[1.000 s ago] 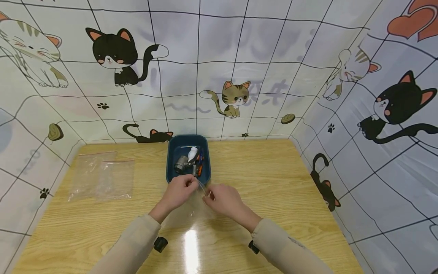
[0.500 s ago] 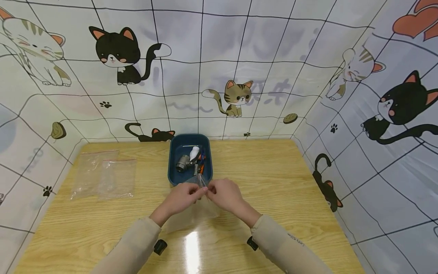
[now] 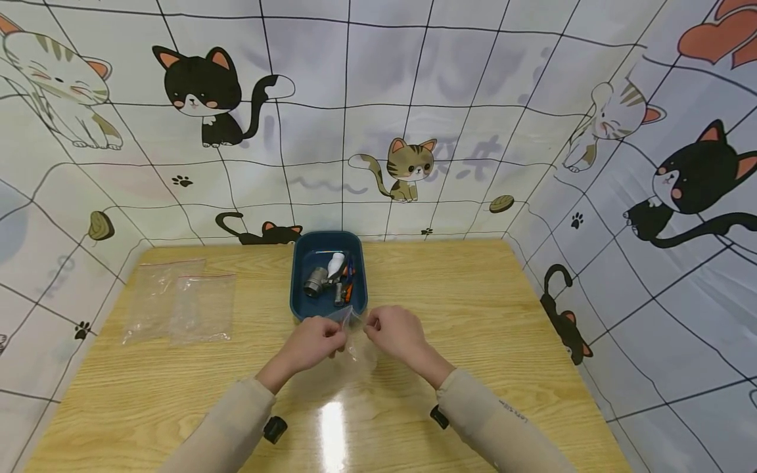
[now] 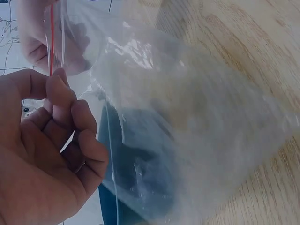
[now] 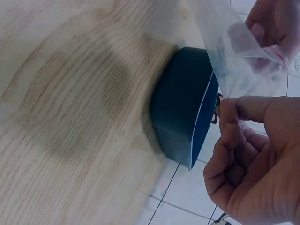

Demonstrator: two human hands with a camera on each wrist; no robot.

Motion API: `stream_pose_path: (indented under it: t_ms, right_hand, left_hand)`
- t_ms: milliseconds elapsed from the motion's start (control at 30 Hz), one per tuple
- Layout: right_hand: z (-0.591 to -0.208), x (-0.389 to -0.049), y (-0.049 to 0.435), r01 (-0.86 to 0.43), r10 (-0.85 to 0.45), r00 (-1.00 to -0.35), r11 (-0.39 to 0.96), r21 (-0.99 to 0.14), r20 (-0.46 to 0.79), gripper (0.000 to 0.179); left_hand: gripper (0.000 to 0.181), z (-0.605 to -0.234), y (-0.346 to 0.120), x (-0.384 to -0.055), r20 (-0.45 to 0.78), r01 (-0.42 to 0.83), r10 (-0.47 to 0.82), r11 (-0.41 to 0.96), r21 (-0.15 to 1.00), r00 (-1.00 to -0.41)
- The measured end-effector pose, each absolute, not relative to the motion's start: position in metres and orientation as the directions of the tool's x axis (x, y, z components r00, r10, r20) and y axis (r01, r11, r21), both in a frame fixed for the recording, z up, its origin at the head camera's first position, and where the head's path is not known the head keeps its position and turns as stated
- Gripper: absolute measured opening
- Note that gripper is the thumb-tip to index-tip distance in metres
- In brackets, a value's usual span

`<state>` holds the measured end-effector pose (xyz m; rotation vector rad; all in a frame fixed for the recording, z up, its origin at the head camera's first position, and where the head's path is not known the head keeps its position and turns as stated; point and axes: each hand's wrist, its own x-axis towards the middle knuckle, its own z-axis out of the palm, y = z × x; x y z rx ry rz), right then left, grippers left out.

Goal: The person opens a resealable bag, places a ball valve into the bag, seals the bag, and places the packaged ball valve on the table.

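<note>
A clear zip-lock bag [image 4: 201, 108] with a red line along its mouth hangs between my two hands. My left hand [image 3: 316, 343] pinches the bag near its mouth between thumb and curled fingers. On the other side, my right hand [image 3: 397, 334] also pinches the bag by its upper part. No contents show through the clear plastic in the left wrist view. Just beyond the hands stands a dark blue bin [image 3: 298, 305]. In it lie a grey metal cylindrical part [image 3: 316, 282], a white piece [image 3: 336, 264] and several orange and blue items [image 3: 349, 289].
Two more flat clear zip-lock bags, one [image 3: 204, 309] partly over the other [image 3: 148, 302], lie at the left of the wooden table [image 3: 449, 289]. A cat-patterned cloth wall [image 3: 331, 131] closes off the back and sides.
My hands came together at the bag's mouth, then moved slightly apart, both still pinching it. The bag now hangs lower and nearer me than a second ago. The bin's contents look unchanged.
</note>
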<state>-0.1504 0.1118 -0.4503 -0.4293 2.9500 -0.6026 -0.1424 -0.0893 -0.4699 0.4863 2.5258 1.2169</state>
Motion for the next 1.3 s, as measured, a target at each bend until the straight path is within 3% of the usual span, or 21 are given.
stream_pose_path:
  t_ms: [333, 600, 967, 1300]
  right_hand:
    - [-0.447, -0.160, 0.129, -0.175, -0.208, -0.976, 0.925, -0.336, -0.063, 0.015]
    - [-0.446, -0.159, 0.128, -0.218, -0.283, -0.950, 0.903, -0.371, -0.129, 0.008]
    - [-0.447, -0.154, 0.121, -0.280, -0.349, -0.929, 0.880, -0.384, -0.121, 0.009]
    - [-0.446, -0.155, 0.116, -0.287, -0.372, -0.917, 0.867, -0.407, -0.145, 0.022]
  left_hand:
    - [0.035, -0.468, -0.099, -0.135, -0.153, 0.167, 0.475, 0.565, 0.808, -0.867]
    - [0.035, -0.464, -0.103, -0.135, -0.135, 0.169, 0.462, 0.558, 0.813, -0.876]
    - [0.033, -0.464, -0.105, -0.138, -0.133, 0.159, 0.431, 0.577, 0.801, -0.893]
    - [0.030, -0.466, -0.107, -0.140, -0.144, 0.141, 0.380, 0.628, 0.765, -0.914]
